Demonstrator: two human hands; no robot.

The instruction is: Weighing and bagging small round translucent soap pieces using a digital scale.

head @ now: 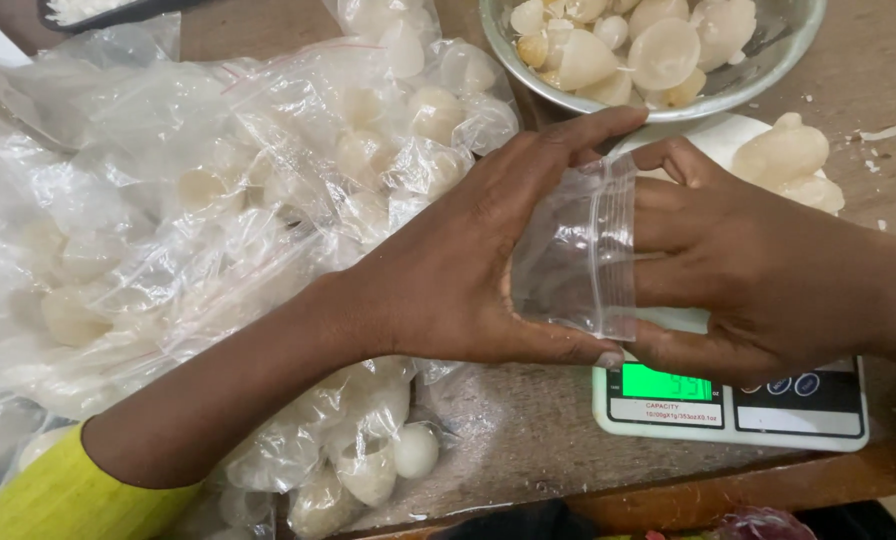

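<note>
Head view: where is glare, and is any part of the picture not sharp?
Head view: soft, even light; white glare patches on the crumpled filled plastic bags and on the metal bowl rim; the scale display glows green, its digits washed out; the small empty zip bag between the left hand and right hand looks sharp; the yellow sleeve is slightly soft.

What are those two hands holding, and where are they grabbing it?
A small clear zip bag, empty as far as can be seen. The left hand and the right hand grip it at its opposite sides, holding it above the white kitchen scale.
</note>
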